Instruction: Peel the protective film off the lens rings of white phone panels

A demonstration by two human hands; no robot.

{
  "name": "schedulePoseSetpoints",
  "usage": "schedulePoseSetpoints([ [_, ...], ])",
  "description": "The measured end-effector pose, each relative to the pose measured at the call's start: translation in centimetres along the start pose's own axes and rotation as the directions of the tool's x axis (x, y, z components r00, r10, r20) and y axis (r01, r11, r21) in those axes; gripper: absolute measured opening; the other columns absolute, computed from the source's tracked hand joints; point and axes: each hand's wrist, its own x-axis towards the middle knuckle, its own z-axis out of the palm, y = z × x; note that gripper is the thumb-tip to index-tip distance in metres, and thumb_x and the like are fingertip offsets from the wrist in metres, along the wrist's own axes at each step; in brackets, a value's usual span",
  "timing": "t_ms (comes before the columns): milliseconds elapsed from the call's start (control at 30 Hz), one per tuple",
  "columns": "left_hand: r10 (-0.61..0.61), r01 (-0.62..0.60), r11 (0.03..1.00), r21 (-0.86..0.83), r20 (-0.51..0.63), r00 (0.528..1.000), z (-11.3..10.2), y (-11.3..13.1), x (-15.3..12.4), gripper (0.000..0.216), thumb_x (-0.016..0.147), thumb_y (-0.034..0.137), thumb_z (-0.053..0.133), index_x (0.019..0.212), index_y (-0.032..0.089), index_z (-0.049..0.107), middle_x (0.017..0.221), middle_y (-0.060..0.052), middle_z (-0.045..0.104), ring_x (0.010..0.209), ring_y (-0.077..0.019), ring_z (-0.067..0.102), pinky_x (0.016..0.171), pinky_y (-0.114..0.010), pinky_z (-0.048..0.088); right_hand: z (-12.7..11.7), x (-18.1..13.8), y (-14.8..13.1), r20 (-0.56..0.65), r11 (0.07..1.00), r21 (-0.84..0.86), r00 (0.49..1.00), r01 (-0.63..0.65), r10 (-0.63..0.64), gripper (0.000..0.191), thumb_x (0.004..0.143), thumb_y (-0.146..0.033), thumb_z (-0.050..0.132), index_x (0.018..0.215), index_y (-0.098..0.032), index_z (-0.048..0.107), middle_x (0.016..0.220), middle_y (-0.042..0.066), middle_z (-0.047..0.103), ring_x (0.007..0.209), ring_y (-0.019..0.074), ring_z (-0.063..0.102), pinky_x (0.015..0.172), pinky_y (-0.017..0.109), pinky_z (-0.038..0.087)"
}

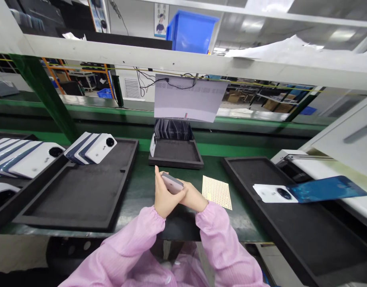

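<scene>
Both my hands meet over the green bench, gripping one white phone (172,184) held edge-on. My left hand (163,198) wraps the phone from below and the left, thumb raised. My right hand (193,197) closes on its right end. Pink sleeves (219,239) cover both arms. Just right of my hands lies a yellow dotted sticker sheet (217,191). Behind them stands a small black tray (176,153) holding dark plates on edge and one white phone (152,144) at its left.
A large black tray (81,195) at left carries a few leaning white phones (90,148); more phones (24,159) fill a tray further left. At right a long black tray (291,223) holds a white phone (275,193) and a blue film (327,189). A paper sheet (188,97) hangs above.
</scene>
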Motion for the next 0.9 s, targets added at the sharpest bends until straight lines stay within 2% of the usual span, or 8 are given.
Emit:
schedulePoseSetpoints([
  [133,-0.02,0.021,0.999,0.043,-0.009,1.0,0.3,-1.1,-0.9,0.116,0.056,0.042,0.075,0.141,0.021,0.0,0.125,-0.014,0.037,0.122,-0.0298,0.037,0.1,-0.046,0.033,-3.7,-1.2,-0.9,0.21,0.998,-0.022,0.976,-0.058,0.062,0.093,0.053,-0.034,0.08,0.134,-0.02,0.037,0.125,0.011,0.055,0.108,0.0261,0.057,0.09,0.038,0.046],
  [200,0.004,-0.003,0.999,0.042,-0.004,1.0,0.5,-1.5,-1.1,0.115,0.055,0.043,0.076,0.141,0.021,0.003,0.126,-0.015,0.035,0.122,-0.0309,0.037,0.1,-0.047,0.033,-4.6,-1.0,-2.4,0.239,0.993,-0.081,0.965,-0.088,0.105,0.098,0.054,-0.041,0.079,0.137,-0.017,0.032,0.124,0.013,0.055,0.103,0.026,0.059,0.084,0.036,0.049],
  [300,0.053,-0.053,0.998,0.014,0.024,0.998,0.7,-1.7,-0.8,0.12,0.05,0.041,0.078,0.141,0.019,0.002,0.124,-0.016,0.036,0.115,-0.0308,0.043,0.097,-0.048,0.036,-3.9,0.9,-4.8,0.158,0.934,-0.328,0.966,-0.145,0.205,0.063,0.063,-0.043,0.073,0.116,-0.013,0.054,0.103,0.014,0.066,0.094,0.03,0.063,0.081,0.04,0.048],
  [400,0.088,-0.089,0.996,0.002,0.11,0.99,0.3,-1.9,-0.1,0.124,0.049,0.041,0.079,0.141,0.019,-0.001,0.121,-0.015,0.037,0.116,-0.0309,0.042,0.098,-0.05,0.034,-3.0,3.3,-5.2,0.042,0.897,-0.361,0.956,-0.256,0.29,0.021,0.065,-0.027,0.071,0.078,-0.012,0.063,0.087,0.015,0.068,0.095,0.0347,0.061,0.084,0.044,0.045],
  [500,0.13,-0.126,0.992,-0.031,0.189,0.973,-1.1,-2.5,0.6,0.129,0.047,0.044,0.081,0.142,0.024,-0.004,0.126,-0.015,0.034,0.122,-0.0309,0.037,0.102,-0.052,0.027,-4.2,4.4,-3.0,-0.02,0.927,-0.198,0.946,-0.32,0.323,0.015,0.065,-0.023,0.069,0.072,-0.013,0.061,0.084,0.014,0.068,0.085,0.0285,0.065,0.071,0.035,0.051],
  [667,0.066,-0.072,0.95,-0.305,-0.029,0.997,-3.9,-3.9,1.6,0.116,0.055,0.043,0.078,0.141,0.028,0.001,0.139,-0.014,0.025,0.131,-0.0265,0.029,0.109,-0.046,0.019,-6.3,3.0,1.8,-0.153,0.909,0.258,0.915,-0.328,0.374,0.032,0.077,-0.045,0.055,0.086,-0.014,0.059,0.073,0.01,0.068,0.054,0.0178,0.062,0.036,0.025,0.044],
  [800,0.092,0.001,0.86,-0.51,0.159,0.983,-3.4,-3.0,1.9,0.125,0.044,0.048,0.081,0.141,0.026,0.006,0.144,-0.015,0.023,0.134,-0.0286,0.024,0.109,-0.044,0.02,-2.4,1.9,2.1,-0.212,0.814,0.549,0.91,-0.19,0.355,0.045,0.08,-0.06,0.042,0.09,-0.019,0.059,0.077,0.009,0.069,0.056,0.018,0.061,0.031,0.025,0.04],
  [900,0.071,0.114,0.834,-0.539,0.311,0.948,-2.1,-1.3,2.2,0.107,0.04,0.041,0.084,0.132,0.019,0.033,0.132,-0.015,0.044,0.126,-0.0317,0.037,0.107,-0.046,0.025,2.3,1.7,0.6,-0.181,0.724,0.676,0.923,-0.135,0.341,0.05,0.079,-0.064,0.039,0.09,-0.019,0.06,0.079,0.009,0.069,0.06,0.0188,0.063,0.033,0.026,0.042],
])
